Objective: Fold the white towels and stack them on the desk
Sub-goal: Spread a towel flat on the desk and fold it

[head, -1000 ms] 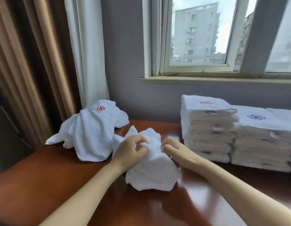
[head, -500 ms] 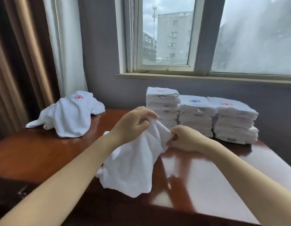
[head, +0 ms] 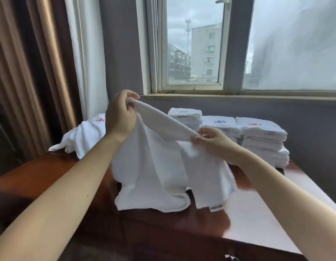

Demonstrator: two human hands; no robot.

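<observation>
Above the counter point(head: 257, 213), left hand point(head: 120, 117) and right hand point(head: 218, 144) pinch the upper edge of the white towel point(head: 154, 166) with curled fingers point(head: 131, 95); its drape partly hides the crumpled towel point(head: 86, 136) and folded stacks point(head: 263, 136).

Grey wall point(head: 122, 53), window point(head: 193, 53) (overcast), curtains point(head: 31, 72).

Plain white terry towel point(head: 159, 166), its small white label point(head: 216, 207) printed dark; crumpled white towel point(head: 84, 136) bearing a red pinwheel emblem; folded white towel stacks point(head: 263, 136) marked red, blue, red; glossy reddish-brown wooden tabletop point(head: 50, 170); grey wall point(head: 310, 117); tan-and-brown curtain point(head: 31, 72).
</observation>
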